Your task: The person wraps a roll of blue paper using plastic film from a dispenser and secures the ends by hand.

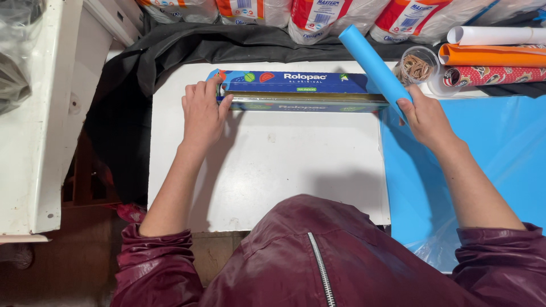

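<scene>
Your left hand [202,116] lies on the left end of the long blue film box [298,91], thumb hooked over the near edge and fingers laid across the top, so its grip is pressed onto the box rather than closed around it. The box lies lengthwise across the far part of the white bench [273,170], its lid half raised.

Your right hand [426,116] is at the right end of the box, its grip wrapped around the lower end of a rolled blue sheet [372,65]. That roll slants up and away from the box's right end, leaning towards the far left, and its lower part crosses over the box's right corner.

To the right of the box a flat blue sheet [500,148] covers the surface beneath your right forearm. Just beyond the box's right end stands a clear tub of rubber bands [416,67], and further right of it lie three more rolls: white [495,35], orange [495,55] and a red patterned one [489,75]. Behind the box, dark cloth [187,48] is bunched up, with plastic-wrapped packs [318,17] lined along the far edge.
</scene>
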